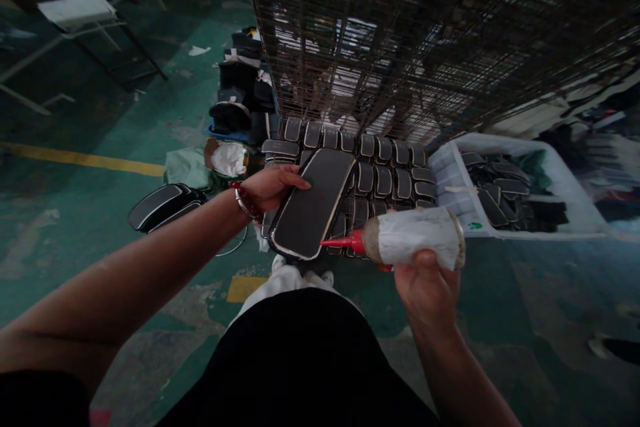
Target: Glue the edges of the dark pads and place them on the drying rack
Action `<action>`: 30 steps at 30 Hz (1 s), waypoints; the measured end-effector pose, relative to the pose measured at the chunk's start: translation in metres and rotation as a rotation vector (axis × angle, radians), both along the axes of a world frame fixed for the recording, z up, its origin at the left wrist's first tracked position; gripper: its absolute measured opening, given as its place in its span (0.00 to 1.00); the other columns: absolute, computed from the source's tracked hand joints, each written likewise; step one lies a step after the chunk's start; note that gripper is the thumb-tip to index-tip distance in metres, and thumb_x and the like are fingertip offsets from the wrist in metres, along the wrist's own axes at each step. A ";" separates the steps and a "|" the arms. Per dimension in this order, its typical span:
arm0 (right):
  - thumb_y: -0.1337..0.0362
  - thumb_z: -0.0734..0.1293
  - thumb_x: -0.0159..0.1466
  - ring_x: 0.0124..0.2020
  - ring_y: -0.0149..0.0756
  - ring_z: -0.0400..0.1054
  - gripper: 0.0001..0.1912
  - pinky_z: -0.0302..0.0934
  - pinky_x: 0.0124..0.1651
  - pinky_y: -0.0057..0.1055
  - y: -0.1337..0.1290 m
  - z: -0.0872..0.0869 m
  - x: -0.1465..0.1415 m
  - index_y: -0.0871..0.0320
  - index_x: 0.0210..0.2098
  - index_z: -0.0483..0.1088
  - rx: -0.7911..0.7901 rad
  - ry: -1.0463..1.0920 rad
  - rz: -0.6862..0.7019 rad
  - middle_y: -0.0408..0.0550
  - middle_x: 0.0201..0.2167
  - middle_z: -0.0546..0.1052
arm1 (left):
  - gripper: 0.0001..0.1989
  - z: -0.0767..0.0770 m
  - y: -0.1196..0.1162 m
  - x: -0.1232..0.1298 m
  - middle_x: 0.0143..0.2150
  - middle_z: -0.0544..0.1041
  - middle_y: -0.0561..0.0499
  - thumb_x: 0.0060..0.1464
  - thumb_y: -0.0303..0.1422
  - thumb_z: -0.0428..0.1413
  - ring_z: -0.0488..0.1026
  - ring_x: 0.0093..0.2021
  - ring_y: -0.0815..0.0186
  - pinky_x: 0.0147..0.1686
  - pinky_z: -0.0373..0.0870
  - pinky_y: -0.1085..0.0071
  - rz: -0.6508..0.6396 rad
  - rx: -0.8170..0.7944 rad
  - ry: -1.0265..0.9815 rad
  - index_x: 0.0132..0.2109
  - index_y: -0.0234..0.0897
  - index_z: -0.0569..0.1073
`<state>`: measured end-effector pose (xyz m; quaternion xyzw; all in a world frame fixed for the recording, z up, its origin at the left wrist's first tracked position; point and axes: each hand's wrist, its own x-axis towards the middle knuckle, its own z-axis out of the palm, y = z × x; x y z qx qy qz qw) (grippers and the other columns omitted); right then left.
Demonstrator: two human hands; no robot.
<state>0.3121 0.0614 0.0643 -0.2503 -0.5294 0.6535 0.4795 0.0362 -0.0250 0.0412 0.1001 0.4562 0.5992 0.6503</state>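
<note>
My left hand [273,188] grips a dark grey, rounded rectangular pad [315,200] with a pale line around its edge, the thumb lying on its upper face. My right hand [430,283] is wrapped round a glue bottle [415,238] with a whitish wrapping and a red nozzle [345,241]. The bottle lies almost level, its tip pointing left at the pad's lower right edge. Whether the tip touches the pad I cannot tell. Below the held pad, many similar pads [383,180] are laid out in rows.
A white plastic bin [457,173] with dark pads in it stands at the right. Behind the rows rises a wire rack [425,33]. To the left are stacked dark pads [163,205], a green bag [187,169] and dark bundles [235,90]. A metal stand [80,13] is at the far left.
</note>
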 end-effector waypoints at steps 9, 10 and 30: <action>0.54 0.78 0.57 0.53 0.47 0.77 0.28 0.73 0.56 0.49 0.000 0.001 0.000 0.48 0.55 0.74 -0.043 0.030 -0.045 0.49 0.48 0.81 | 0.21 0.005 0.000 0.002 0.32 0.84 0.43 0.48 0.17 0.58 0.81 0.27 0.59 0.31 0.82 0.62 0.228 -0.094 -0.023 0.51 0.27 0.78; 0.54 0.79 0.56 0.53 0.47 0.77 0.28 0.74 0.55 0.47 -0.001 -0.001 0.000 0.48 0.55 0.74 -0.063 0.041 -0.056 0.49 0.47 0.82 | 0.21 0.005 0.000 0.003 0.31 0.83 0.44 0.49 0.16 0.57 0.81 0.26 0.60 0.32 0.82 0.62 0.267 -0.119 -0.029 0.51 0.27 0.78; 0.57 0.78 0.56 0.33 0.33 0.73 0.21 0.69 0.30 0.29 0.066 -0.012 -0.063 0.53 0.46 0.72 -0.031 0.025 -0.073 0.42 0.37 0.78 | 0.23 0.001 0.004 0.058 0.34 0.84 0.42 0.42 0.13 0.53 0.82 0.31 0.57 0.33 0.81 0.63 0.133 -0.047 -0.108 0.46 0.27 0.79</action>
